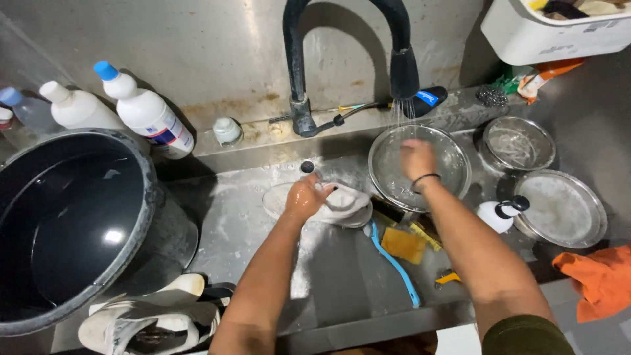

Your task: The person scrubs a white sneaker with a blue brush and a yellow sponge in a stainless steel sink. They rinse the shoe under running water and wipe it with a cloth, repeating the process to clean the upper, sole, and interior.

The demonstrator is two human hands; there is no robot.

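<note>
That big black bucket [72, 223] sits at the left of the steel sink [342, 289], full of dark water and close by for dipping. Below it lies a white shoe [148, 319], waiting at the sink's front edge. Your left hand [305, 197] presses down, fingers curled, on another white shoe [335, 204] flat on the wet surface, pinning it so it can't slide. Your right hand [417, 160] is blurred inside the steel bowl [453, 164] under the running tap [402, 66]; I can't tell whether it's spread or closed. Two round steel lids [559, 207] rest off to the right, out of the splash. Along the back ledge stand white bottles [148, 115], one blue-capped with a blue and red label. A blue brush [394, 263] and yellow sponge [402, 244] lie within reach, an orange cloth [598, 279] at the right.
</note>
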